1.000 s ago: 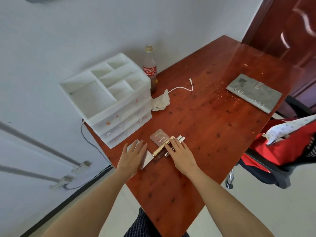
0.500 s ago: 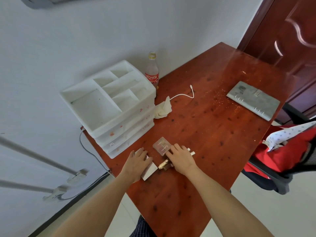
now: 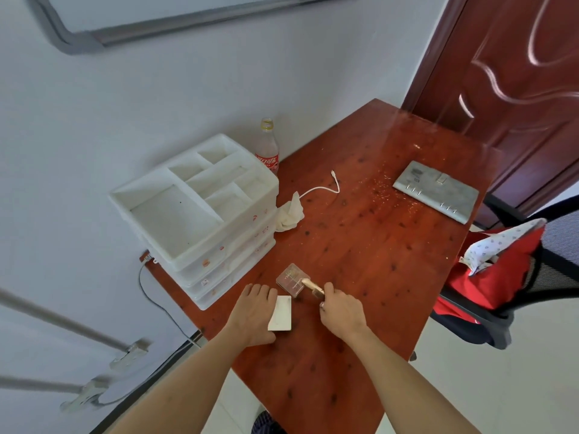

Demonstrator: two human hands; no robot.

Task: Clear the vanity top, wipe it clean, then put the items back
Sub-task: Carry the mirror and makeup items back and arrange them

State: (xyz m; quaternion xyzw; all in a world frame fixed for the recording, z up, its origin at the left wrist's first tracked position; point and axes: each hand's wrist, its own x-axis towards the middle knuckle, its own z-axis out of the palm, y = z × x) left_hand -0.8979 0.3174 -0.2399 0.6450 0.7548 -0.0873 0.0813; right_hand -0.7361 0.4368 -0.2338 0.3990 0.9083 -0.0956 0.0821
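Our right hand (image 3: pixel 343 311) curls its grip round a bundle of small sticks (image 3: pixel 313 288) near the desk's (image 3: pixel 360 239) front left edge. Their gold and brown ends jut out past the thumb towards the clear case (image 3: pixel 291 279), which lies flat just beside them. How many sticks we hold, and what they are, we cannot tell, since the fist hides most of them.

Our left hand (image 3: pixel 253 314) lies flat with fingers relaxed, its edge resting on a white card (image 3: pixel 281 313); the palm covers part of the card's left side. The card lies just in front of the case.

Behind the left hand stands the white organiser (image 3: pixel 200 205), its top trays bare. A crumpled cloth (image 3: pixel 289 213) lies against its right side, with a white cable (image 3: pixel 326 187) running from it. A cola bottle (image 3: pixel 267 147) stands behind the organiser at the wall. A grey binder (image 3: pixel 437 191) lies well apart at the far right edge, with small flecks scattered beside it.
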